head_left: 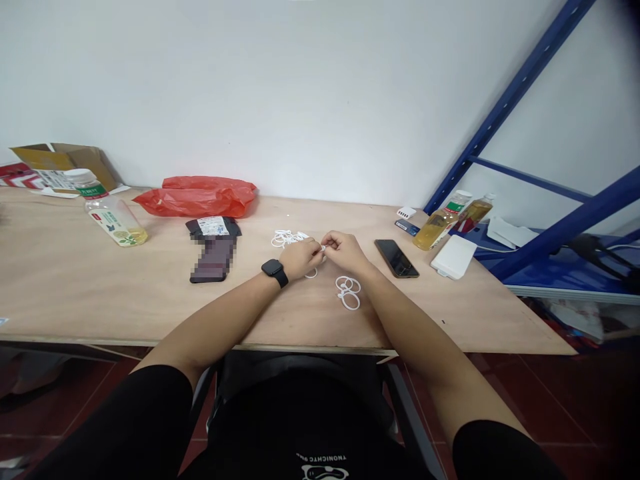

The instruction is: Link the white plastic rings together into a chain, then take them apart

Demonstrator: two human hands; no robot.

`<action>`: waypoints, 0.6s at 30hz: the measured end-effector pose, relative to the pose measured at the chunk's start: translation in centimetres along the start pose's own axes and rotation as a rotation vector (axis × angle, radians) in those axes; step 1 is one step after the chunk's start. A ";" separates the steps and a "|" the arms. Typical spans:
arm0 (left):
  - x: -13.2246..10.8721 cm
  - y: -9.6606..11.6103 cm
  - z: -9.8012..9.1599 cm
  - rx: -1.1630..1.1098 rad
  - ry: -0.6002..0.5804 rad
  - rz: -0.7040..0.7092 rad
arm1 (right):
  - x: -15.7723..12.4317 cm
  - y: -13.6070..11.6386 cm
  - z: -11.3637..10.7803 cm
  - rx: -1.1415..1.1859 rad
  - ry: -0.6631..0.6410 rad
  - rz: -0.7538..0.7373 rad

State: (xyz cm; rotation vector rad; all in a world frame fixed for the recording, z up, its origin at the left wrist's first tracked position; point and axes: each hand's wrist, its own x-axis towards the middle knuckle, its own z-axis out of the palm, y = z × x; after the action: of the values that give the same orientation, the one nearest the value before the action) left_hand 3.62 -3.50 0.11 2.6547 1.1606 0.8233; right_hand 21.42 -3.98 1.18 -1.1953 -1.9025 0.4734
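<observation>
My left hand [301, 258], with a black watch on its wrist, and my right hand [344, 251] meet over the middle of the wooden table [75, 280]. Both are closed in a pinch on a thin white earphone cable [320, 251] that runs between them. A loose heap of white cable [287, 238] lies just behind my left hand. A neatly coiled white earphone cable [348, 291] lies on the table under my right wrist.
A black phone [397, 258], a white power bank [455, 256] and two bottles of yellow drink [440, 227] lie to the right. A black pouch [213, 249], a red plastic bag [200, 197], a tipped bottle [111, 217] and a cardboard box [65, 160] are at the left. Blue shelving [545, 220] stands at the right.
</observation>
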 end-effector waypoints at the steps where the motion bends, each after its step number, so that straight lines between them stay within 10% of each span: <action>1: 0.0 -0.2 -0.1 -0.007 0.037 -0.033 | 0.2 0.4 -0.3 0.019 0.021 0.008; 5: 0.1 -1.0 -1.0 0.046 0.150 -0.191 | 0.7 2.1 -2.9 -0.099 0.094 0.103; 12: 0.2 -2.1 -1.0 0.192 0.004 -0.246 | 0.4 4.7 -7.0 -0.432 -0.404 0.357; 18: 0.2 -2.3 -0.5 0.179 -0.008 -0.267 | 0.2 5.3 -8.4 -0.348 -0.408 0.452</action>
State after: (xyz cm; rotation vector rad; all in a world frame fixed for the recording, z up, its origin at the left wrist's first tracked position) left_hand 1.95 -1.83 -0.11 2.5504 1.6118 0.6892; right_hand 31.08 -2.15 2.64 -1.8951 -2.1102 0.6847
